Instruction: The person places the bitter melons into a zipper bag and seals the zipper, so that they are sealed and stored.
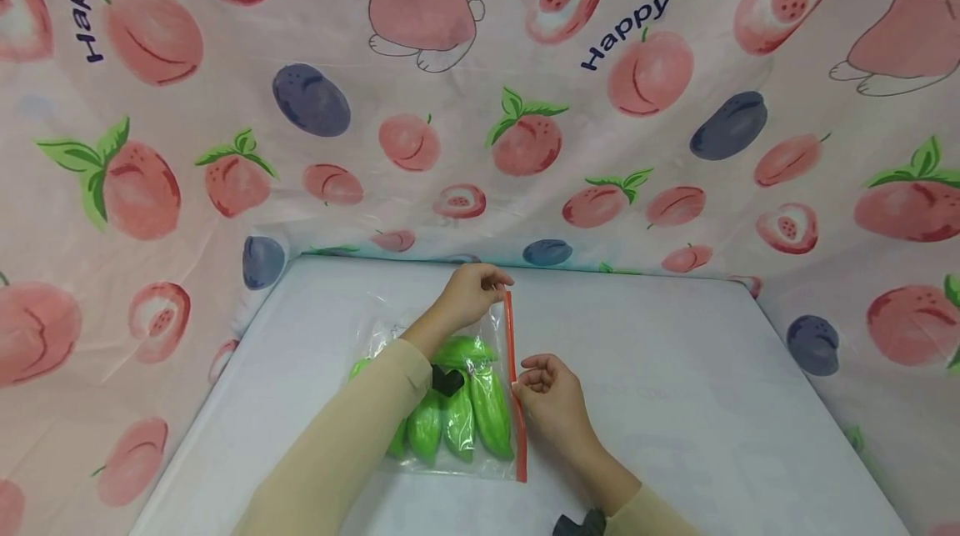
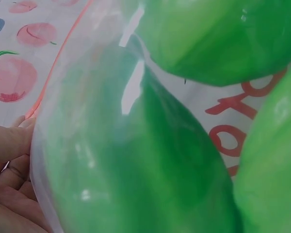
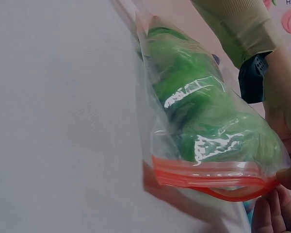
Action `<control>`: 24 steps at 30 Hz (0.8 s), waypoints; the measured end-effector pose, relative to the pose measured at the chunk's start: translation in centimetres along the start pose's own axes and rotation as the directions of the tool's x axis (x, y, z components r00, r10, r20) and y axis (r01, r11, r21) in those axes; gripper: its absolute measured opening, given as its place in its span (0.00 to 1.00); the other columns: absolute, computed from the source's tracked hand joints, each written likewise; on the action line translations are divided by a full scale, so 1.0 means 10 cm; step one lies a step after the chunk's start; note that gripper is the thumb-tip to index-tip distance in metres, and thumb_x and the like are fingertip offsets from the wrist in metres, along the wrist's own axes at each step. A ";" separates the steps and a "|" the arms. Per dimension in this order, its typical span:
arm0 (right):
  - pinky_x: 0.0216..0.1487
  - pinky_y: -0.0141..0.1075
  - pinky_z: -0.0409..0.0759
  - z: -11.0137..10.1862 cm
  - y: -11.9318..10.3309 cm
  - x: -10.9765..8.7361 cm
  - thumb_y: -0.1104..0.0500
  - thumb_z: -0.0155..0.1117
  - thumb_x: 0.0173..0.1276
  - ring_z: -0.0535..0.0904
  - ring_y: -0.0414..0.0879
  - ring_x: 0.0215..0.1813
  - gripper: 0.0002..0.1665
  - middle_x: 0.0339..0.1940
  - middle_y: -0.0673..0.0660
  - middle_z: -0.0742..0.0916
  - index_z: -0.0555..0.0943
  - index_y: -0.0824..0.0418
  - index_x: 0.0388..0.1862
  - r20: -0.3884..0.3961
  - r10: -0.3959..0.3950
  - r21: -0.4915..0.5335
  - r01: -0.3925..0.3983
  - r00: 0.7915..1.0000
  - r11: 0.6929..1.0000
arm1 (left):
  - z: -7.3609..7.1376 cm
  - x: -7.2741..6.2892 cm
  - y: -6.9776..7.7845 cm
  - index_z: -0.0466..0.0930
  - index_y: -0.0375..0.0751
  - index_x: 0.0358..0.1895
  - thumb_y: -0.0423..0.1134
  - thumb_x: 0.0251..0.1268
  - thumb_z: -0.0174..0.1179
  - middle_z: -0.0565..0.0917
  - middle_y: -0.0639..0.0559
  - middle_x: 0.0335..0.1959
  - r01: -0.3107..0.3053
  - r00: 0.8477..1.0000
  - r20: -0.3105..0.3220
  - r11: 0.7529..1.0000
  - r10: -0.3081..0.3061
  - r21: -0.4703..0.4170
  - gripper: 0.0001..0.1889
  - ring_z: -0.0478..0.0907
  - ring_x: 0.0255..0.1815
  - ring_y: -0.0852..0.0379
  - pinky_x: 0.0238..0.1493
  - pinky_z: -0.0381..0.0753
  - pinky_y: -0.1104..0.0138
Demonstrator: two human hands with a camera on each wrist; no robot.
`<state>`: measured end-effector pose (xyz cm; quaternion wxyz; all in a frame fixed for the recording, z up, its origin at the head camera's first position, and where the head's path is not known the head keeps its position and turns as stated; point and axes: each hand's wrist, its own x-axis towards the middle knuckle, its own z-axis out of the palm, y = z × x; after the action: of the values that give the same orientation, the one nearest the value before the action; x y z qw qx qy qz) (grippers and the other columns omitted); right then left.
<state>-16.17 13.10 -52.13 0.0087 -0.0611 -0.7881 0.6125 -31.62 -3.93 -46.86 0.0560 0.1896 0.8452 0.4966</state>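
A clear zip bag (image 1: 491,323) with a red zip strip (image 1: 521,444) lies on the white table. Several long, tapered green pieces (image 1: 491,415) fill it; their exact kind is unclear. My left hand (image 1: 468,296) reaches over the bag and pinches the strip's far end. Around the strip's middle, my right hand (image 1: 555,398) pinches it between thumb and fingers. In the left wrist view, green pieces (image 2: 136,155) press against the plastic beside a hand's fingers at the left edge. The right wrist view shows the red strip (image 3: 203,180) running toward fingers at the lower right.
The white tabletop (image 1: 675,386) stretches to the right of the bag. A fruit-patterned cloth (image 1: 450,152) hangs behind the table and along both sides. Red lettering (image 2: 233,121) shows between the green pieces in the left wrist view.
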 end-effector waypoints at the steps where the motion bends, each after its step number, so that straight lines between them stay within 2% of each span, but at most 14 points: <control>1: 0.36 0.29 0.85 0.00 0.01 0.00 0.71 0.73 0.67 0.83 0.44 0.36 0.21 0.38 0.60 0.88 0.80 0.68 0.57 -0.001 0.000 0.000 0.000 1.000 1.000 | 0.00 0.00 0.00 0.90 0.46 0.53 0.33 0.77 0.65 0.86 0.51 0.43 0.000 1.000 0.000 1.000 0.000 0.001 0.09 0.81 0.45 0.55 0.46 0.84 0.65; 14: 0.37 0.29 0.85 -0.01 0.04 -0.07 0.72 0.72 0.66 0.83 0.45 0.37 0.20 0.37 0.59 0.87 0.80 0.68 0.56 -0.001 0.027 -0.019 -0.027 1.000 0.999 | 0.00 0.00 -0.01 0.90 0.45 0.54 0.33 0.77 0.65 0.86 0.51 0.43 -0.003 1.000 0.003 1.000 0.003 0.001 0.09 0.82 0.45 0.55 0.45 0.85 0.65; 24: 0.36 0.28 0.84 -0.03 0.07 -0.08 0.73 0.71 0.66 0.82 0.45 0.37 0.20 0.37 0.60 0.87 0.80 0.68 0.56 0.016 0.003 -0.003 -0.003 1.000 1.000 | -0.03 0.02 0.02 0.90 0.46 0.54 0.34 0.78 0.65 0.86 0.51 0.44 0.015 1.000 -0.005 1.000 -0.015 0.008 0.09 0.82 0.47 0.54 0.47 0.84 0.63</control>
<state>-15.26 13.48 -52.64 0.0013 -0.0571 -0.7889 0.6118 -31.88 -3.98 -46.58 0.0567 0.1820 0.8488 0.4931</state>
